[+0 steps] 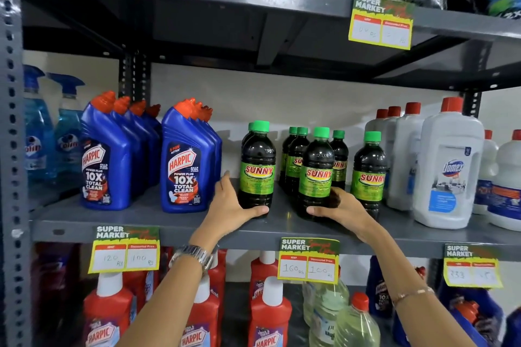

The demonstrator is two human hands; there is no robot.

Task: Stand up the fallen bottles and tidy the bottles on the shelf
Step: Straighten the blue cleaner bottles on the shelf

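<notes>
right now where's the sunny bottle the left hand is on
In the head view, that Sunny bottle stands upright at centre on the middle shelf, right of the blue Harpic bottles, left hand at its base.

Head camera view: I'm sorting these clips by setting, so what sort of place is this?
Most likely a supermarket aisle for cleaning products: grey metal shelf, "Super Market" price tags clipped to its edge, and rows of identical Sunny bottles and Harpic bottles.

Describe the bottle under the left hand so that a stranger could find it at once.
Look at the grey middle shelf, between the blue Harpic bottles and the white Domex jugs. There stands a group of dark Sunny bottles with green caps. The one you want is the leftmost at the front, apart from the others, with the left hand around its base.
</notes>
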